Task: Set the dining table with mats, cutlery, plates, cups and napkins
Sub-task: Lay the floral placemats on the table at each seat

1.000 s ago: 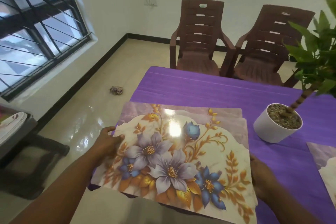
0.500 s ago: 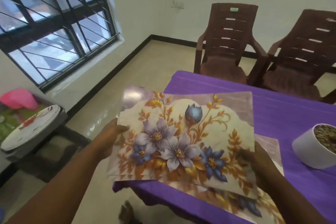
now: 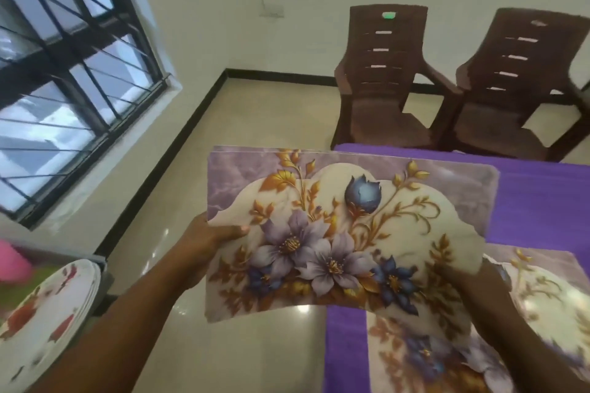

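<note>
I hold a thin stack of floral place mats (image 3: 344, 230) in the air, over the left edge of the purple-clothed table (image 3: 539, 201). My left hand (image 3: 207, 239) grips the stack's left edge, thumb on top. My right hand (image 3: 479, 277) holds the right edge from beneath, mostly hidden by the mats. Another floral mat (image 3: 536, 306) lies flat on the cloth at the near right corner. A stack of white plates (image 3: 48, 319) with red flower prints sits on a low stand at the lower left.
Two brown plastic chairs (image 3: 383, 80) (image 3: 523, 86) stand at the table's far side. A barred window (image 3: 70, 80) fills the left wall. Glossy beige floor lies between the table and the plate stand. Something pink (image 3: 12, 262) shows behind the plates.
The held mats have risen and shifted left off the table, leaving one mat on the cloth. My view has swung left, so the potted plant has left the frame.
</note>
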